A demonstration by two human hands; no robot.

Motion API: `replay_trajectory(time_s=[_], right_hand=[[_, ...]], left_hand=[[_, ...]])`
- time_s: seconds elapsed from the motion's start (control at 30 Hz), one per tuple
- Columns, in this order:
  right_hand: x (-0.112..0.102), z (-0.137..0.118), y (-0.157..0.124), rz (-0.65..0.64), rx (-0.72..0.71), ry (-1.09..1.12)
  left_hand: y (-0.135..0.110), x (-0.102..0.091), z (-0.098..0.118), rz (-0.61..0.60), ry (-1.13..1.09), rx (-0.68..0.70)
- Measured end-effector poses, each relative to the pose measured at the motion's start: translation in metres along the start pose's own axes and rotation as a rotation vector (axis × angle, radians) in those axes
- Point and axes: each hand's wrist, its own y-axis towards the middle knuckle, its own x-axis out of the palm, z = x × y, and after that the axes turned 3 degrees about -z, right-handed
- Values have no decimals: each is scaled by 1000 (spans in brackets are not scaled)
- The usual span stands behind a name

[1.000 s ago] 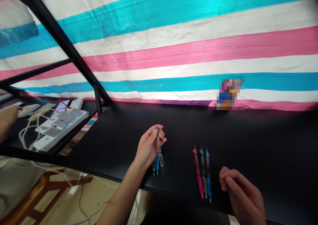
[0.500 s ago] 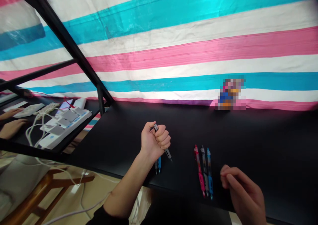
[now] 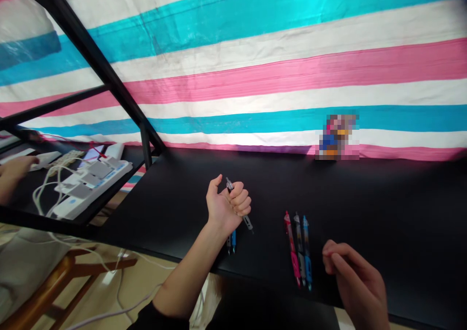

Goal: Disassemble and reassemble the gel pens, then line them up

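Observation:
My left hand (image 3: pixel 226 204) is curled in a fist round a grey pen (image 3: pixel 247 221), whose two ends stick out above and below the fingers. Under that hand two more pens (image 3: pixel 231 241), one dark and one blue, lie on the black table (image 3: pixel 383 213). To the right a pink pen (image 3: pixel 293 250), a grey pen (image 3: pixel 299 247) and a blue pen (image 3: pixel 306 250) lie side by side. My right hand (image 3: pixel 355 281) rests at the table's near edge just right of them, fingers loosely curled, nothing visible in it.
A striped pink, white and turquoise cloth hangs behind the table. A black metal frame (image 3: pixel 109 84) stands at the left. Beyond it a white power strip (image 3: pixel 85 189) with plugs and cables lies on another table, where another person's hand (image 3: pixel 12 174) works. A wooden chair (image 3: pixel 54 286) stands below.
My left hand has closed from a fingertip hold into a fist round the grey pen, tilting it. The right hand has barely moved.

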Motion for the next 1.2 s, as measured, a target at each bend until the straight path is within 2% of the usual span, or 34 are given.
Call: replay_trajectory(time_s=[0.27, 0.5, 0.77, 0.97, 1.1, 1.2], right_hand=[[-2, 1, 0, -3, 0, -3], [-2, 1, 0, 6, -1, 8], [6, -7, -2, 41, 25, 29], [13, -12, -4, 62, 53, 43], [14, -14, -3, 68, 64, 43], [14, -16, -3, 74, 70, 41]], left_hand=[[4, -9, -2, 7, -26, -10], [-2, 0, 0, -26, -5, -17], [4, -6, -4, -49, 62, -43], [-3, 2, -4, -63, 138, -36], [-4, 6, -4, -30, 224, -25], [0, 3, -5, 44, 319, 47]])
